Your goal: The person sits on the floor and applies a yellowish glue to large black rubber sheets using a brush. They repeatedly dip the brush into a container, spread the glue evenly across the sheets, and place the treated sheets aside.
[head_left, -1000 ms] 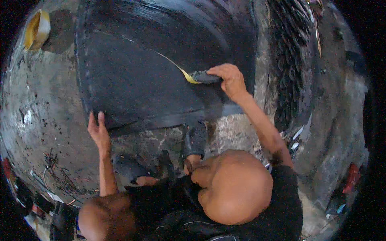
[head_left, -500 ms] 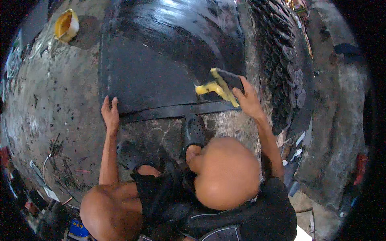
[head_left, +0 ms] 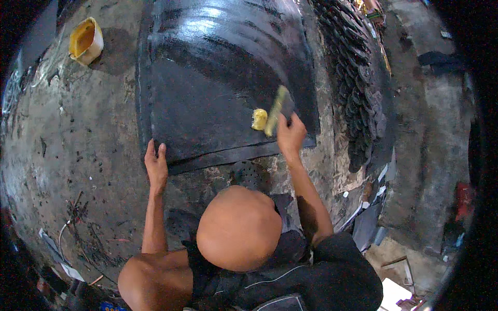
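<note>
A large black sheet [head_left: 202, 109] lies on the ground before me, wet and shiny across its far part and duller near me. My left hand [head_left: 156, 167] rests at its near left corner, thumb and fingers stretched out and apart. My right hand [head_left: 291, 136] grips a flat dark spreader [head_left: 287, 102] over the sheet's right side. Yellow paste coats the spreader's left edge, slightly blurred by motion. Just left of that edge sits a thick yellow blob of paste [head_left: 259, 119] on the sheet. A folded or second dark strip [head_left: 223, 154] runs along the near edge.
An open pale tub [head_left: 92, 51] with yellow-brown residue stands at the far left. Many overlapping dark, rounded pieces [head_left: 347, 78] are heaped along the right. My knees and dark clogs [head_left: 248, 175] are close to the sheet's near edge. Scraps and a hose [head_left: 63, 238] lie at left.
My right hand and the spreader have shifted left and turned more upright. The yellow paste, a longer streak joined to the spreader before, is now a compact blob. My left hand stays at the corner.
</note>
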`<control>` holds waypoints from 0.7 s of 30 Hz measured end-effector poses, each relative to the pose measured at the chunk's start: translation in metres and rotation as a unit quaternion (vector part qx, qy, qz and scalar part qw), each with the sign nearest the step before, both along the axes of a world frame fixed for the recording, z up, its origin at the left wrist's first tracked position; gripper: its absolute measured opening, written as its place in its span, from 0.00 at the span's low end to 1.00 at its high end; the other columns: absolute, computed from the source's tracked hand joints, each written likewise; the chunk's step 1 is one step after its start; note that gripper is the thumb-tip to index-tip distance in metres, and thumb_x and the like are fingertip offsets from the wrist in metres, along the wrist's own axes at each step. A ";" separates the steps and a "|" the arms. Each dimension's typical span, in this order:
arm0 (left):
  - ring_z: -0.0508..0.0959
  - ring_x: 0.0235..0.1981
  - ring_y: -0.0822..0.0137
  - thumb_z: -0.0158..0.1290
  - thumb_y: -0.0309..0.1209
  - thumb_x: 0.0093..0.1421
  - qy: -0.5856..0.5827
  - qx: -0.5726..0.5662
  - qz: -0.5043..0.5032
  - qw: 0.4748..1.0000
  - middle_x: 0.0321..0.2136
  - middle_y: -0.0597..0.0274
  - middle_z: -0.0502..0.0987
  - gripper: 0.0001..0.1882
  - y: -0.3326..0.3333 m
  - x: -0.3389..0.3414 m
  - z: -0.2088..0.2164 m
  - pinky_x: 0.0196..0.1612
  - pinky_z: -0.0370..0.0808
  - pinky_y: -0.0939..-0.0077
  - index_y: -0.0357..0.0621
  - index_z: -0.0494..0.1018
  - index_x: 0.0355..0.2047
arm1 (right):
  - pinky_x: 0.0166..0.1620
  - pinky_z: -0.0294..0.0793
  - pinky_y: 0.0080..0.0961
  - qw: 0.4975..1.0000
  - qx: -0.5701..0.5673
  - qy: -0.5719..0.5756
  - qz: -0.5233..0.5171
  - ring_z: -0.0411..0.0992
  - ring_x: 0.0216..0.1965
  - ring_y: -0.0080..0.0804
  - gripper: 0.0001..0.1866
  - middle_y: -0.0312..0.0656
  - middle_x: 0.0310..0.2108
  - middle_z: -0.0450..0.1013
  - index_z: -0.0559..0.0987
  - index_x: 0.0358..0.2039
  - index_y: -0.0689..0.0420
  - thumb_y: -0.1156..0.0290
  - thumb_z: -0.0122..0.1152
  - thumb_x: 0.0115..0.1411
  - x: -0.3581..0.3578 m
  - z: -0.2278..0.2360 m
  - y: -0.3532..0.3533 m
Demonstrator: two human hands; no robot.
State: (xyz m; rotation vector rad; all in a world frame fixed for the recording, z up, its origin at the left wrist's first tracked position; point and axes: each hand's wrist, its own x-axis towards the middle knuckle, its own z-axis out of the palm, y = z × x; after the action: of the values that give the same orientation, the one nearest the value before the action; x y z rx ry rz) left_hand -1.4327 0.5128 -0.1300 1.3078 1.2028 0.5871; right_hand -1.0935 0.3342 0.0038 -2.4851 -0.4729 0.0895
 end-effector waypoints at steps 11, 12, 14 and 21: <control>0.79 0.43 0.66 0.59 0.35 0.68 0.016 -0.013 0.055 0.998 0.40 0.47 0.84 0.21 -0.022 0.001 0.017 0.48 0.75 0.70 0.22 0.75 0.48 | 0.43 0.76 0.53 0.982 -0.066 -0.086 0.155 0.79 0.35 0.59 0.18 0.56 0.33 0.81 0.83 0.34 0.61 0.56 0.67 0.56 0.012 -0.068 0.199; 0.78 0.43 0.68 0.59 0.35 0.67 0.018 -0.045 0.039 0.998 0.39 0.51 0.83 0.22 -0.020 0.006 0.027 0.48 0.75 0.72 0.22 0.75 0.48 | 0.43 0.77 0.52 0.967 -0.091 -0.122 0.206 0.79 0.36 0.59 0.21 0.56 0.33 0.81 0.84 0.35 0.60 0.52 0.67 0.57 0.016 -0.068 0.232; 0.76 0.41 0.73 0.61 0.36 0.67 0.030 -0.106 0.010 0.994 0.39 0.57 0.83 0.23 -0.010 0.011 0.055 0.47 0.74 0.75 0.21 0.76 0.47 | 0.46 0.76 0.50 0.959 -0.108 -0.099 0.242 0.79 0.40 0.60 0.23 0.57 0.36 0.81 0.84 0.38 0.60 0.52 0.67 0.54 -0.016 -0.056 0.303; 0.61 0.22 0.76 0.58 0.32 0.68 0.033 -0.026 -0.013 0.999 0.17 0.57 0.63 0.14 -0.002 0.014 0.085 0.23 0.61 0.74 0.30 0.73 0.33 | 0.45 0.78 0.46 0.828 -0.130 -0.166 0.519 0.79 0.42 0.51 0.14 0.46 0.40 0.81 0.83 0.43 0.51 0.60 0.60 0.61 -0.025 -0.032 0.346</control>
State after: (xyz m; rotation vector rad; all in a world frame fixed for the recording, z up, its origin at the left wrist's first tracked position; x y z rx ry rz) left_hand -1.4188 0.5107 -0.0453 1.3051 1.2444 0.4931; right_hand -1.1183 0.6799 -0.0285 -2.1759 -2.0318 0.1560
